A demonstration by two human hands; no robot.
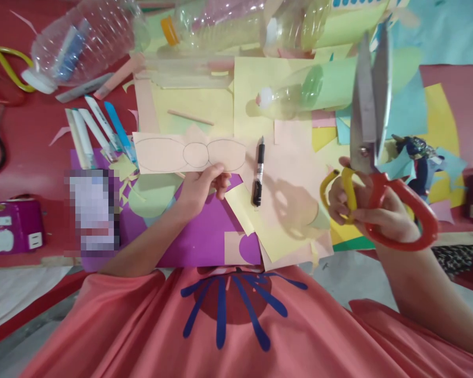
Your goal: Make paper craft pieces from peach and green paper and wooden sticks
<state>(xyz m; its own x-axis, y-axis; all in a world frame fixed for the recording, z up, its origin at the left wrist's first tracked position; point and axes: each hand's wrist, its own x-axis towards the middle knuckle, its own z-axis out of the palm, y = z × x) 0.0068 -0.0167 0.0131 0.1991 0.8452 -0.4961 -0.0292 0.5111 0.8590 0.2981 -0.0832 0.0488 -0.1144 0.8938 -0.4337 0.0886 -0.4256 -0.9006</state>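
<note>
Between the thumb and fingers of my left hand [205, 189] is a pale paper strip [161, 153]. A bow-like outline, a circle between two long ovals, is drawn on it. My right hand [378, 207] is closed around scissors [372, 142], one handle loop yellow and the other red. Their metal blades point away from me and stand slightly apart, raised over the table and well to the right of the strip. A black pen [259, 170] lies on the paper between my hands. Purple paper [201, 236] lies beneath my left hand.
Clear plastic bottles [94, 42] lie along the back, one greenish bottle [319, 89] nearer. Several markers [98, 128] and a blurred-out phone-like rectangle [92, 215] are at left. Other scissors [11, 65] lie far left. A purple box [13, 226] stands at the left edge.
</note>
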